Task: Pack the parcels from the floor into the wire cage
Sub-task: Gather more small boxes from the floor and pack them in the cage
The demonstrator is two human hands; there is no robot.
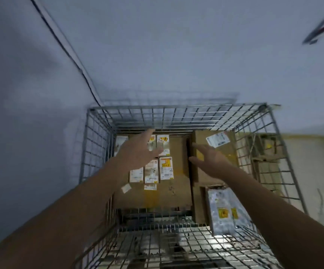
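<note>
I look straight down into the wire cage, which stands in a wall corner. A wide brown carton covered with several white and yellow labels lies on its floor at the left. A second brown carton with a white label lies beside it at the right. A silver-wrapped parcel with yellow stickers leans at the near right. My left hand hovers over the labelled carton, fingers spread, holding nothing. My right hand hovers over the gap between the two cartons, also spread and empty.
Grey walls close the cage on the far and left sides. Through the right mesh I see flattened cardboard on a pale floor. Bare shiny mesh floor shows at the near side of the cage.
</note>
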